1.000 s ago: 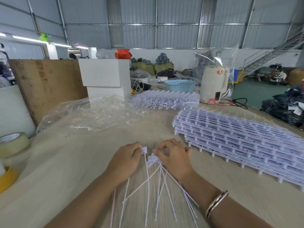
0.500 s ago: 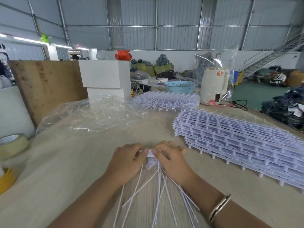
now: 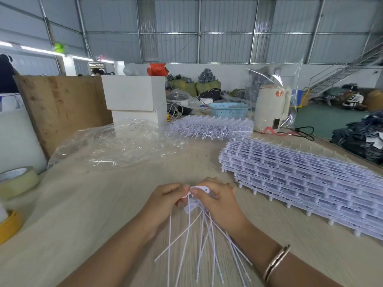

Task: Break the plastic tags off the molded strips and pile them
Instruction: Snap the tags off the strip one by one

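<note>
head view, hands: left hand (image 3: 165, 200) & right hand (image 3: 217, 200) meet at lower centre of frame, fingertips together, both pinching a small white tag (image 3: 200, 189) betw. them.
head view, bunch: thin white tails (image 3: 199, 241) fan down from the hands toward bottom edge; a few more tag heads seem tucked under the right hand, count unclear.
head view, strips: tall stack of molded strips (image 3: 300, 175) at right of frame on the counter (image 3: 93, 204), near the hands but apart. Second spiky heap of strips (image 3: 209, 126) at centre, further back.
head view, other: clear plastic bag (image 3: 112, 146) at centre left, tape roll (image 3: 17, 181) at left edge, white kettle (image 3: 271, 108) upper right.
progress: early, by my read. Only the one handful looks detached; no settled pile of loose tags visible on the counter.
left to do: prob. nearly all of it, since the big stack looks whole and the rear heap's state can't be told from here.
</note>
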